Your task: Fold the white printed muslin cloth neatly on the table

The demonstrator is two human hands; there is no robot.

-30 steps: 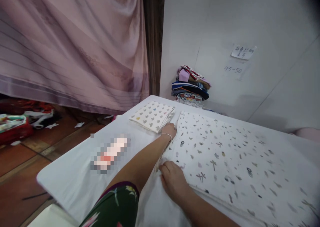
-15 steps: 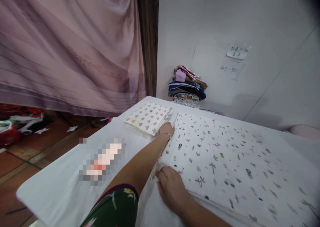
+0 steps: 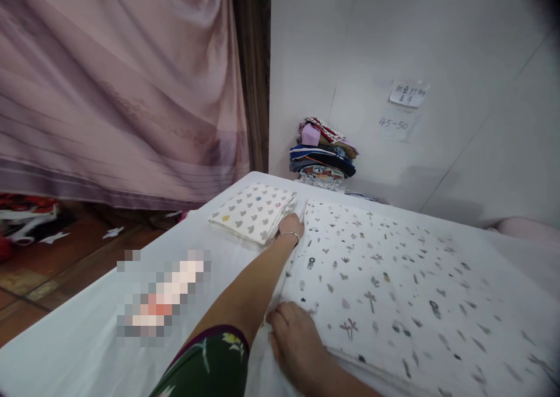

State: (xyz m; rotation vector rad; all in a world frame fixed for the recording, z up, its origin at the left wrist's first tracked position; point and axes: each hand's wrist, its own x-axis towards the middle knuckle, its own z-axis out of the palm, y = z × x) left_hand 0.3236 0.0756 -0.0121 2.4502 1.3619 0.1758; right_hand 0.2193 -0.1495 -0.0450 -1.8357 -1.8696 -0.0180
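A white cloth (image 3: 385,286) printed with small palm trees, leaves and other motifs lies folded flat in layers on the table's right side. My left hand (image 3: 291,226), a thin bracelet at its wrist, is closed on the far part of the cloth's left edge. Nearer to me, my right hand (image 3: 295,333) has its curled fingers on the same edge, by the near left corner. The fingertips of both hands are partly hidden. Just left of my left hand lies a folded cream cloth (image 3: 251,213) with grey, blue, yellow and red figures.
The table (image 3: 100,303) has a white covering, with a pixelated patch on its left part. A pile of folded fabrics (image 3: 324,152) stands against the white wall (image 3: 371,35) behind. Pink curtain (image 3: 131,93) hangs at the left. Paper notes (image 3: 406,95) are stuck to the wall.
The view has shifted slightly. Both hands stay at the printed cloth's left edge; near my right hand that edge now sits a little differently, with less of its underside showing.
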